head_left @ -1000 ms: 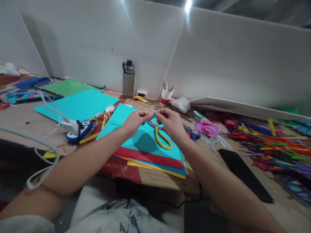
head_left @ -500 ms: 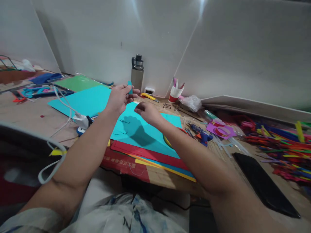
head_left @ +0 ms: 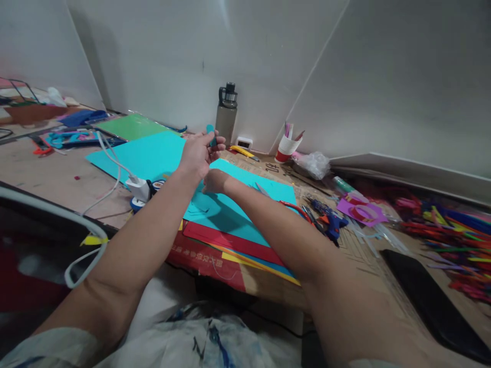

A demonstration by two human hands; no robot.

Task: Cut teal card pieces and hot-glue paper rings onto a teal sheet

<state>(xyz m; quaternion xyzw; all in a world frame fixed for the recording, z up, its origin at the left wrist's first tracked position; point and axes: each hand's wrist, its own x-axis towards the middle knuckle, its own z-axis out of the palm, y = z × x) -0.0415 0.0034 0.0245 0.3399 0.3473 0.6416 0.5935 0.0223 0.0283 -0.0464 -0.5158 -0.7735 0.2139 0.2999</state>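
My left hand (head_left: 199,152), raised above the sheets, pinches a small turquoise paper piece (head_left: 210,134) between thumb and fingers. Lower and just beside the left wrist is my right hand (head_left: 215,181), its fingers drawn together and pointing down over the large turquoise paper sheet (head_left: 245,217). What those fingers hold, if anything, is hidden. Small cut scraps (head_left: 197,208) lie on this sheet below the hands. Scissors with red handles (head_left: 293,205) rest at its right, partly behind my right forearm. Red paper (head_left: 230,240) sticks out from underneath.
A grey bottle (head_left: 226,115), a yellow cutter (head_left: 242,152) and a paper cup of pens (head_left: 287,145) stand or lie behind. Rightward are a blue glue gun (head_left: 333,223), a black phone-like slab (head_left: 429,301) and colourful strips (head_left: 456,245). A white plug (head_left: 138,188) with cable sits left.
My right hand has moved left and down, close to the left wrist. The left hand still holds the turquoise piece. The view has shifted slightly, and the scissors show more.
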